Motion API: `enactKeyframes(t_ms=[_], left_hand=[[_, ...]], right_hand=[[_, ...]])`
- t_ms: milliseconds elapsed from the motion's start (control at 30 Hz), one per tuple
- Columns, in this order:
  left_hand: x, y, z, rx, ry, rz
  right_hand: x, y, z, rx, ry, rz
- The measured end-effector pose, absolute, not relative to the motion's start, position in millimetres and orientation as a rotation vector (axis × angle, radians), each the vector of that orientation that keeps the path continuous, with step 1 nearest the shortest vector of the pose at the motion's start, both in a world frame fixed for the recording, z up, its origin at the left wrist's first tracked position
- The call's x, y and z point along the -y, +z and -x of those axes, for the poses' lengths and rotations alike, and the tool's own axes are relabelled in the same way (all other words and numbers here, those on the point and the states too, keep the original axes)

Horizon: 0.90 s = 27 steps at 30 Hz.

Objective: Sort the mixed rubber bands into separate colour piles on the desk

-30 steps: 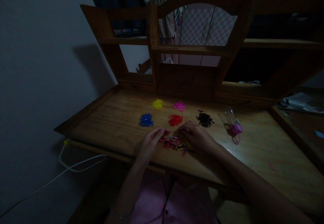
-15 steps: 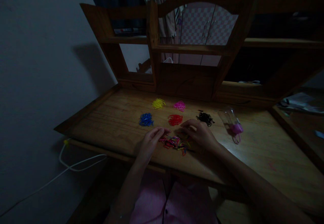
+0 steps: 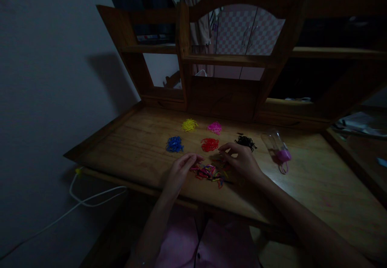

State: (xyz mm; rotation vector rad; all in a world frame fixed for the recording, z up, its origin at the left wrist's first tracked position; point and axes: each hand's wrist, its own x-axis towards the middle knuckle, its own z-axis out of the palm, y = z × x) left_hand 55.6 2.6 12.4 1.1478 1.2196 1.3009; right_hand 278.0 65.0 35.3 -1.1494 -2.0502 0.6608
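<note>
A mixed-colour pile of small rubber bands (image 3: 208, 172) lies near the front edge of the desk. At its left side is my left hand (image 3: 180, 170), thumb and fingers pressed together; whatever they hold is too small to see. My right hand (image 3: 242, 161) hovers over the pile's right side, thumb and fingertips pinched close to the red rubber bands (image 3: 209, 144). Any band in that pinch is not visible. Sorted heaps lie beyond my hands: blue rubber bands (image 3: 174, 144), yellow rubber bands (image 3: 189, 125), pink rubber bands (image 3: 214, 128) and black rubber bands (image 3: 246, 142).
A clear plastic bottle with a purple cap and loop (image 3: 283, 155) lies right of the black heap. The wooden desk (image 3: 121, 143) has a shelf unit (image 3: 223, 94) along its back. A white cable (image 3: 87, 201) hangs by the left front edge.
My right hand has shifted slightly right, its fingertips drawing a little away from the red heap. My left hand stays almost in place.
</note>
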Motion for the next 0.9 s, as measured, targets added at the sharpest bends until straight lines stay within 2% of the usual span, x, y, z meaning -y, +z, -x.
enactKeyframes(t_ms=[533, 633, 767, 900], left_hand=[[-2.8, 11.6, -55.1, -1.219, 1.308, -1.128], [-2.2, 12.2, -55.5, -1.216, 1.308, -1.137], [-2.3, 11.8, -55.5, -1.243, 1.284, -1.163], [-3.3, 10.9, -55.0, -1.255, 1.262, -1.191]], right_hand=[[-74.2, 47.8, -295.2, 1.798, 0.819, 1.126], [-81.1, 54.9, -310.0, 1.806, 0.679, 1.19], [-93.9, 61.5, -334.8, 1.862, 0.243, 1.406], [-102.4, 59.7, -349.2, 1.876, 0.269, 1.442]])
